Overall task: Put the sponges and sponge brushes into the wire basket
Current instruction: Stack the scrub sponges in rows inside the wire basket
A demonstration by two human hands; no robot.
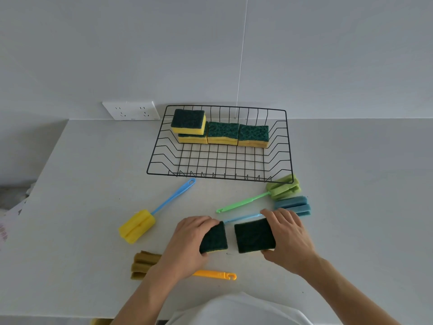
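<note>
A black wire basket [164,146] stands at the back of the white table and holds several green-topped yellow sponges [222,133] along its far side. My left hand [187,242] grips one green-and-yellow sponge [215,239] near the table's front. Beside it, my right hand [290,238] grips a second such sponge [253,235]. Loose on the table lie sponge brushes: a yellow-headed one with a blue handle [138,225], a green one [282,187], a blue one [294,205] and an olive-headed one with an orange handle [143,265], partly hidden under my left arm.
A white wall socket [131,110] sits behind the table to the left of the basket. A thin white cord [241,55] hangs down the wall behind the basket. The table's left edge [46,165] runs diagonally.
</note>
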